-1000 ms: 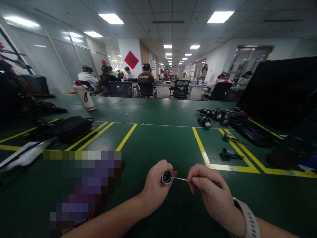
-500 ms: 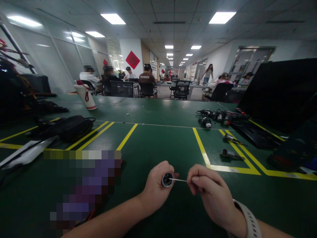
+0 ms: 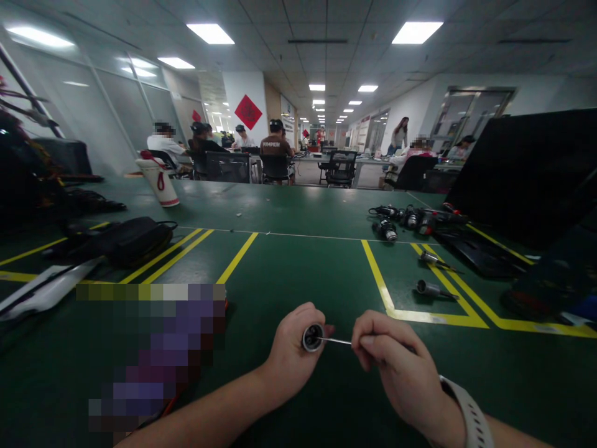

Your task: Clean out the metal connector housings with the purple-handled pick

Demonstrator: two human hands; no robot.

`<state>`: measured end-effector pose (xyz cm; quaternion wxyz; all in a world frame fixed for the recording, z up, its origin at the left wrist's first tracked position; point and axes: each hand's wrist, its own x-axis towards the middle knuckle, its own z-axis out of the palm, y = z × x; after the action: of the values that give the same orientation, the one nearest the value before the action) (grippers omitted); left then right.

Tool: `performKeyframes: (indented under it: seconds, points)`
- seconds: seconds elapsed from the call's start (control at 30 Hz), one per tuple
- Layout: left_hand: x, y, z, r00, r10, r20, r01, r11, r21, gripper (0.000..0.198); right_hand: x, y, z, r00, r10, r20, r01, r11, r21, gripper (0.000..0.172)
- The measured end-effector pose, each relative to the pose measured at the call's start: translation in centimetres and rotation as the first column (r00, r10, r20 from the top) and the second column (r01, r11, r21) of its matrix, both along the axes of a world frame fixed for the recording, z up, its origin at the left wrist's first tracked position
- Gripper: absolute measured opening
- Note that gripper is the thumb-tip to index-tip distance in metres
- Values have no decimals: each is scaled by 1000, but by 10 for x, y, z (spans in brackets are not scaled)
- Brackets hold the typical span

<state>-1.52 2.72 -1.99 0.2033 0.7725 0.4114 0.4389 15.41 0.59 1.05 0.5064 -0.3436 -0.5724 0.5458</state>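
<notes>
Since a second ago, the thin rod has shifted leftward: its tip showed at the cylinder's right rim then and now lies well within the outline of the mouth. Farther off, a standing person has moved to the right.

Grip, left: my left hand is curled closed around a metal cylinder, its dark, open end facing me. Grip, right: my right hand pinches the rod between thumb and bent fingers, no slack visible; whatever lies deeper in the palm I can't make out. Both held low over the green table, hands apart, rod bridging the gap.

Position of other pieces: two similar metal parts, a nearer one and a farther one, lie to the right by the yellow tape.

Notes on doing it well, my judgement: keep the left fist firm so the mouth can't roll. Rod comes in sideways across the rim, so small wrist movements, light pressure; too much would likely bend it or make it skid. Whether the tip touches anything inside, I can't tell.
</notes>
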Motion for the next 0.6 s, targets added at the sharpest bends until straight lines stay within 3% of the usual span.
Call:
performKeyframes:
  seconds: [0.17,0.37,0.47,0.6]
  points:
    - [0,1,0,1000,-5,1,5,1000,7,30,0,1,-3,999,-31,-40,27,995,-91,15]
    - [-1,0,0,999,10,-33,-10,1000,2,29,3,-6,6,983,-65,173,45,992,118,16]
    - [-1,0,-1,999,18,-40,-18,1000,-2,29,2,-9,12,951,-64,303,20,989,146,18]
    - [0,0,-1,999,15,-41,-15,1000,4,29,2,-11,16,931,-69,358,13,987,158,19]
